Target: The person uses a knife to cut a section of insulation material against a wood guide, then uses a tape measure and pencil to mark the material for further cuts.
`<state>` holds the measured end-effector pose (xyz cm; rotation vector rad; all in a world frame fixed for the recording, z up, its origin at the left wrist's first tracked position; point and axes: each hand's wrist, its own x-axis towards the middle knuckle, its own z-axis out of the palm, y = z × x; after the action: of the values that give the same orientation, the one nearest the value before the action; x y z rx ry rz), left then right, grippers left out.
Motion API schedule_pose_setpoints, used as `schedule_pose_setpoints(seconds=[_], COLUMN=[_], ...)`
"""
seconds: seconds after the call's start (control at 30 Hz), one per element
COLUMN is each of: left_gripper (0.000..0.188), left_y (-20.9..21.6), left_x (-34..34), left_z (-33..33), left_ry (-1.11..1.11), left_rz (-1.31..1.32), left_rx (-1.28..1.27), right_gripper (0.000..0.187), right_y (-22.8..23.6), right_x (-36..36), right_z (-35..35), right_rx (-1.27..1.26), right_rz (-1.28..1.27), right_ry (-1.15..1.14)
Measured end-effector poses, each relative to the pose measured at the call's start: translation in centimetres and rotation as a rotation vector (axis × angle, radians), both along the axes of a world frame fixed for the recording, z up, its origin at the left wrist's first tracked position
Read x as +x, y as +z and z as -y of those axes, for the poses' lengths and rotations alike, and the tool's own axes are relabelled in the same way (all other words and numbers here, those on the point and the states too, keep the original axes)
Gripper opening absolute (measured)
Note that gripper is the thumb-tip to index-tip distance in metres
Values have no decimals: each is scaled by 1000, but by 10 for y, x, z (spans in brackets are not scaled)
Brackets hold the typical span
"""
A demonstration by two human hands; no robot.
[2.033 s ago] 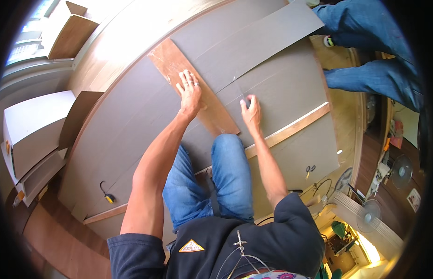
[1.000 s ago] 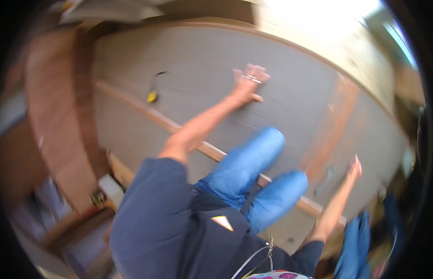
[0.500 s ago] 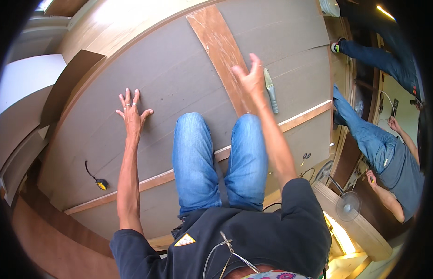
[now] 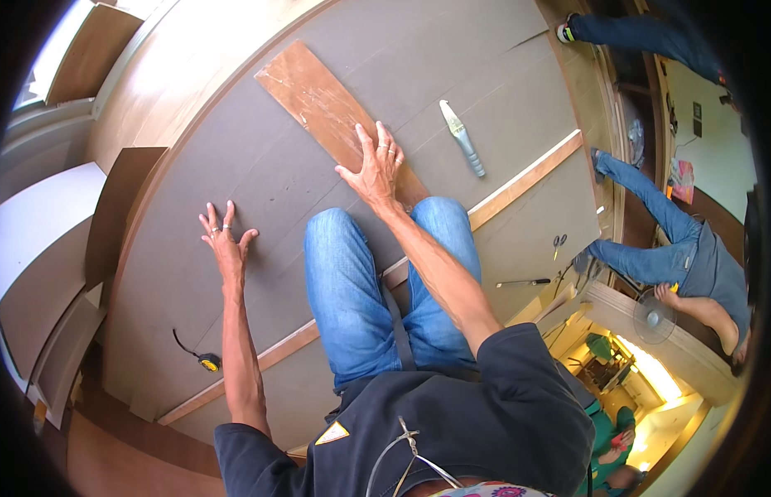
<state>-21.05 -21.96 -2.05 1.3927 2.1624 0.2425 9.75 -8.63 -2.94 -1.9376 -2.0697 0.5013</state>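
Observation:
My left hand (image 4: pixel 226 247) lies with fingers spread on the large grey panel (image 4: pixel 294 170). My right hand (image 4: pixel 375 172) is open too, its fingers over a brown wooden board (image 4: pixel 307 87) with pale smears on its face. The board lies flat on the panel, its near end reaching my right knee. To the right of that hand, and apart from it, rests a slim tool (image 4: pixel 462 139) with a pale flat end and a blue-green handle; its exact kind is unclear. I kneel on the panel, next to a narrow wooden strip (image 4: pixel 530 178).
A black-and-yellow tape measure (image 4: pixel 209 361) lies beside my left forearm. Scissors (image 4: pixel 559 242) and a thin dark tool (image 4: pixel 522 282) are at the right. Beyond stand a fan (image 4: pixel 653 317) and co-workers, one in a grey shirt (image 4: pixel 717 265). Bent panels (image 4: pixel 50 224) stand at the left.
My right hand has come down from the air near the slim tool to the brown board. My left hand stays spread on the panel. The whole view has turned somewhat.

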Motion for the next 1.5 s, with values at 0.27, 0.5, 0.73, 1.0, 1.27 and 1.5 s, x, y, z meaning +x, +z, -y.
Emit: schedule_pose_setpoints(seconds=[0.27,0.5,0.73,1.0,1.27,1.5], left_gripper=[87,85,76,100,122,123], left_y=[-3,5,0,-25,-44,-51], left_x=[1,7,78,129,146,148], left_z=[0,-5,-86,-140,-137,-135], left_ry=[-1,-14,-130,-344,-340,-318], left_rz=[-15,-51,194,43,-87,-108], left_rx=[-27,-102,267,228,176,216], right_gripper=[100,99,94,79,72,78], right_y=[0,8,41,20,5,9], right_x=[3,0,87,124,120,111], right_z=[-2,-12,18,80,71,59], right_rx=[3,-123,-133,-156,-80,-105], right_rz=[-35,-29,-91,-174,-312,-283], right_ry=[-12,-50,-114,-101,-185,-166])
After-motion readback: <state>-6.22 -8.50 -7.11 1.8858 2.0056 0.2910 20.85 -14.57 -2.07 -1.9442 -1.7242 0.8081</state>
